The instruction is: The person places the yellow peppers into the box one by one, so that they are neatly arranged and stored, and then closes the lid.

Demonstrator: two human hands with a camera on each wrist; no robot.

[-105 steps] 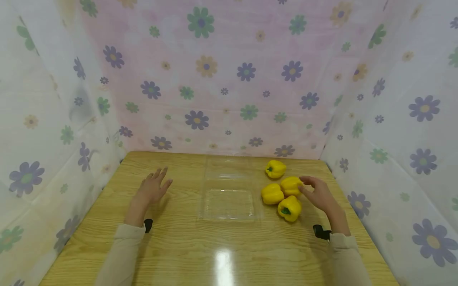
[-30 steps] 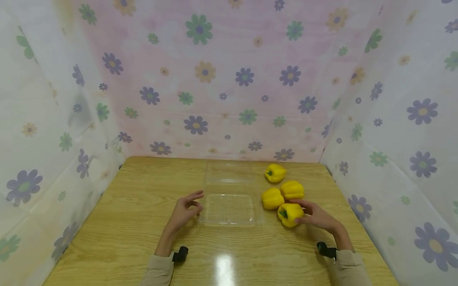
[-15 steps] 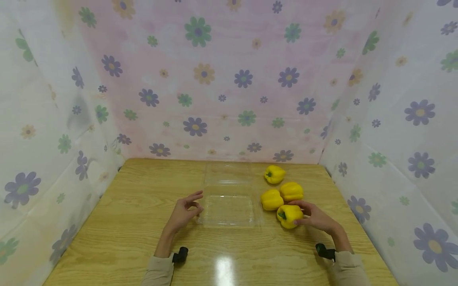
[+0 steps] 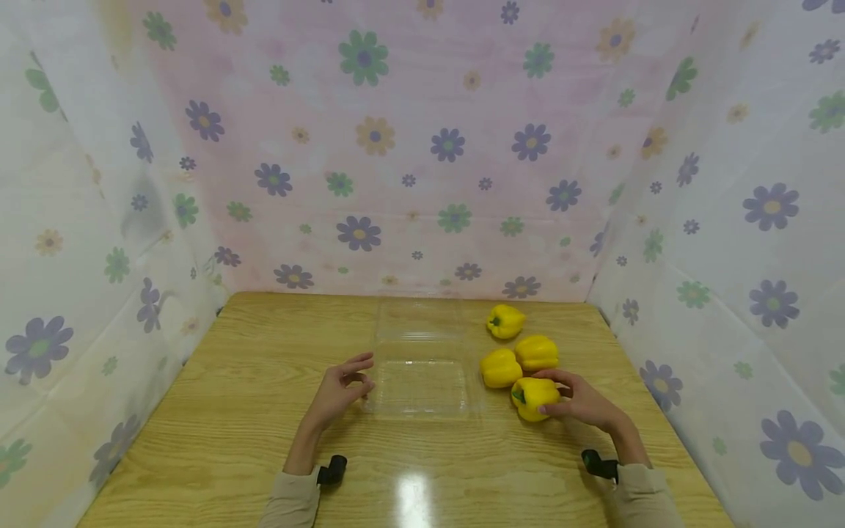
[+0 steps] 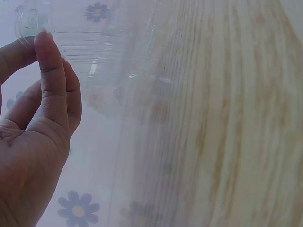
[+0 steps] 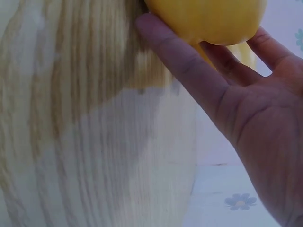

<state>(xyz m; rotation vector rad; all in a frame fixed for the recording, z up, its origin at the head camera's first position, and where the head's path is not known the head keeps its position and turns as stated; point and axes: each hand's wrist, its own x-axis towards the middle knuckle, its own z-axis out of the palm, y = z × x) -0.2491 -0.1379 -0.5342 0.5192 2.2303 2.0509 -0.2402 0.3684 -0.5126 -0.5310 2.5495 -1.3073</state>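
Note:
My right hand [image 4: 553, 394] grips the nearest yellow bell pepper [image 4: 531, 392], which lies on its side on the wooden table [image 4: 251, 425]. In the right wrist view the thumb and fingers of that hand [image 6: 222, 61] wrap under and behind the pepper [image 6: 208, 19]. A clear plastic clamshell container [image 4: 422, 385] lies open at the table's middle. My left hand [image 4: 363, 374] rests at its left edge, fingers loosely curled; no grip on the rim shows. The left wrist view has the hand [image 5: 47, 80] in front of the container's rim [image 5: 109, 52].
Three more yellow peppers lie to the right of the container: one far back [image 4: 506, 320], two side by side [image 4: 537, 352] [image 4: 499, 368] just beyond the held one. Flowered curtain walls [image 4: 409, 161] close in the table's back and sides.
Since 3.5 s ago my left hand moved from the left of the table to the container's edge, and my right hand dropped from a farther pepper to the nearest one. In the last second, nothing moved.

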